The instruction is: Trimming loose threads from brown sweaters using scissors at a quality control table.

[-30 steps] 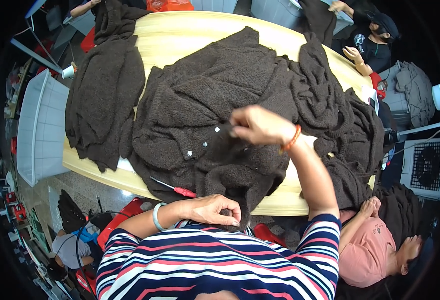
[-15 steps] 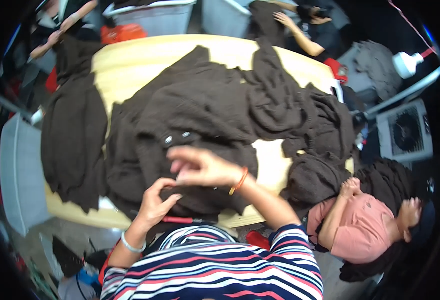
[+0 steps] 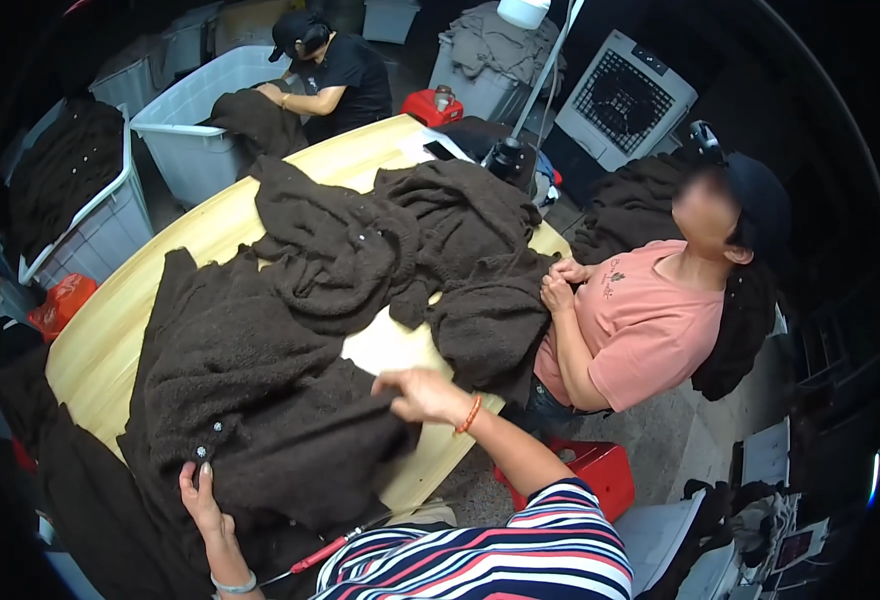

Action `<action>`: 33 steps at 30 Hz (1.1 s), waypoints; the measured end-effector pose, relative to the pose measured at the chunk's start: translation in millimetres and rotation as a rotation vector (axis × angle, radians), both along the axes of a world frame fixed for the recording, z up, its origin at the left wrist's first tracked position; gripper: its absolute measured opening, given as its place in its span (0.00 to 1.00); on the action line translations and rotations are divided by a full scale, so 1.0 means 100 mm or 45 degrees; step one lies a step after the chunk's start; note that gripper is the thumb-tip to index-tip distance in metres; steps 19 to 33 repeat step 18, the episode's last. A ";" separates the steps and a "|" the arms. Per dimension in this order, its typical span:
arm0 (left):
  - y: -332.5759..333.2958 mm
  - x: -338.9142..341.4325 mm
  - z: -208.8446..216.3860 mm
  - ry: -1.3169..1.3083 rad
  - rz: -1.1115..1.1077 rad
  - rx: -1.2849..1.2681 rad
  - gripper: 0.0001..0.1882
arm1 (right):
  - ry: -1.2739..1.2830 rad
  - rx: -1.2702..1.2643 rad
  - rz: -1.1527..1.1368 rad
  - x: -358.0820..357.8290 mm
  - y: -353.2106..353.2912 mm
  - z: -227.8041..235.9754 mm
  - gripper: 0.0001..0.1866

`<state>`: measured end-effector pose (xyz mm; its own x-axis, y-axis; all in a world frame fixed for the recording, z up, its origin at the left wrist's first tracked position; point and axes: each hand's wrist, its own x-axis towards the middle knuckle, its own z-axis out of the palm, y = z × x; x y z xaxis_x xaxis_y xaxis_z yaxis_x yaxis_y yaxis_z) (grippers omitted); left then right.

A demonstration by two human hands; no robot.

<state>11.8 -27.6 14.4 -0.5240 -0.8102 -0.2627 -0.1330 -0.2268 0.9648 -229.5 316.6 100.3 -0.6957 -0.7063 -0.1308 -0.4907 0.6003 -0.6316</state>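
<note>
A dark brown knit garment (image 3: pixel 250 370) with two shiny buttons (image 3: pixel 201 453) lies spread over the near part of the table. My left hand (image 3: pixel 208 505) pinches its cloth just below the lower button, thumb and forefinger close together. On the other side, my right hand (image 3: pixel 428 394), an orange band at its wrist, has its fingers closed on the garment's right edge. That edge is drawn up toward the hand and slightly blurred. A red-handled tool (image 3: pixel 325 550) with a thin metal shaft lies by the near edge, in front of my striped shirt.
More brown knit garments (image 3: pixel 330 240) are heaped on the wooden table (image 3: pixel 90 370). A person in a pink shirt (image 3: pixel 650 320) stands at the right; another in black (image 3: pixel 355 80) handles brown cloth beside a grey bin (image 3: pixel 175 155). A red stool (image 3: pixel 600 475) stands on my right.
The view has swung to the right. My hands, close together before, are now wide apart: the left by the buttons, the right on the garment's edge.
</note>
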 end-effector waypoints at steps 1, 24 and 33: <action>-0.04 0.01 -0.06 -0.056 0.075 0.019 0.20 | 0.154 -0.031 -0.176 -0.04 -0.06 0.08 0.17; 0.10 -0.14 0.31 0.275 0.052 0.126 0.11 | 0.234 -0.079 0.247 -0.25 -1.36 -1.22 0.40; 0.10 -0.14 0.31 0.275 0.052 0.126 0.11 | 0.234 -0.079 0.247 -0.25 -1.36 -1.22 0.40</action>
